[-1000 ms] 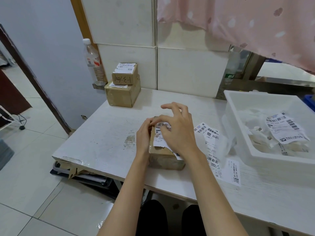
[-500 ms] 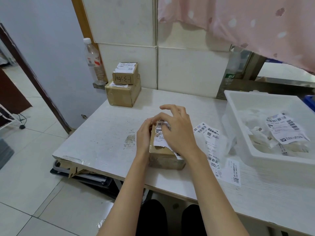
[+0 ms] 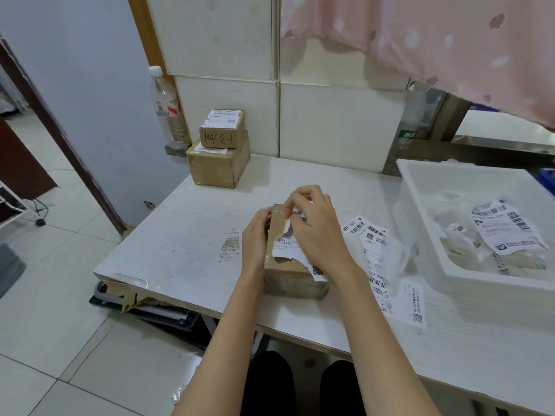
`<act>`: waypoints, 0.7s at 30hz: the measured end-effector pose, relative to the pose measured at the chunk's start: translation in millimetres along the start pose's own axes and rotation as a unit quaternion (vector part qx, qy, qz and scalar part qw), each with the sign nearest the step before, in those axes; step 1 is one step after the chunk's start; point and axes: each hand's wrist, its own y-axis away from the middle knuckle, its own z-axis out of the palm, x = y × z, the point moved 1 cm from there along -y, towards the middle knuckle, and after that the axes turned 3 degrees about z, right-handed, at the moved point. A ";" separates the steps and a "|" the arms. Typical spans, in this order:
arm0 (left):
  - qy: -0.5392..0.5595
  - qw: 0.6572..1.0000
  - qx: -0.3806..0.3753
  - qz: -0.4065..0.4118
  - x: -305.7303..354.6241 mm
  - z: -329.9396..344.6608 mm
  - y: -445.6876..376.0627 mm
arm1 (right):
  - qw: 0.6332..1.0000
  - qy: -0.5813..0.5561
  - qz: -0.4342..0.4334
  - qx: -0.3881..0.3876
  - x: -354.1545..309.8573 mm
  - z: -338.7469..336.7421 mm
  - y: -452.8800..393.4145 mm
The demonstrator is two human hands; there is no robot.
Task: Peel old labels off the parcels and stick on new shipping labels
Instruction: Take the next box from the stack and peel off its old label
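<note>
A brown cardboard parcel (image 3: 292,282) lies on the white table (image 3: 186,244) in front of me. Its old white label (image 3: 286,247) is torn and partly lifted at the far end. My right hand (image 3: 315,232) pinches the lifted far edge of that label, fingers curled. My left hand (image 3: 255,235) grips the parcel's left side and holds it down. New shipping labels (image 3: 375,250) lie in a loose strip on the table just right of the parcel.
Two stacked parcels (image 3: 220,151) with labels stand at the table's back left, a plastic bottle (image 3: 165,103) behind them. A white tub (image 3: 420,211) with bagged, labelled items sits at the right. A pink cloth (image 3: 450,43) hangs above.
My right hand has moved from lying on the label to its far edge and has lifted that edge off the parcel. The left hand stays on the parcel's side.
</note>
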 end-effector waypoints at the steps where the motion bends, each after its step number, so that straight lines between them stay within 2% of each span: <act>1: -0.006 1.000 -0.002 0.003 -1.2 0.0 -0.6 | 1.000 -0.022 0.012 0.000 -0.7 -0.9 0.0; 6: 0.025 1.000 0.006 -0.014 -0.7 0.0 1.3 | 0.998 -0.060 0.007 0.003 -4.7 -5.9 2.3; 10: -0.035 0.999 -0.006 0.027 -2.7 0.4 0.9 | 0.999 -0.045 0.017 -0.004 -2.6 -3.9 2.7; 14: -0.015 1.000 0.001 0.005 -4.7 -0.4 -1.5 | 0.991 -0.123 0.051 0.008 -5.1 -5.7 2.9; 17: -0.002 1.000 0.003 -0.006 -5.5 -0.1 -1.9 | 0.983 -0.174 0.036 0.044 -11.1 -11.4 5.5; 19: 0.010 1.000 0.005 -0.012 -5.2 -0.3 -0.7 | 0.989 -0.125 -0.009 0.074 -12.6 -13.0 10.3; 21: 0.000 1.000 0.001 -0.008 -5.3 -0.8 -1.2 | 0.995 -0.043 -0.052 0.072 -13.1 -9.2 15.9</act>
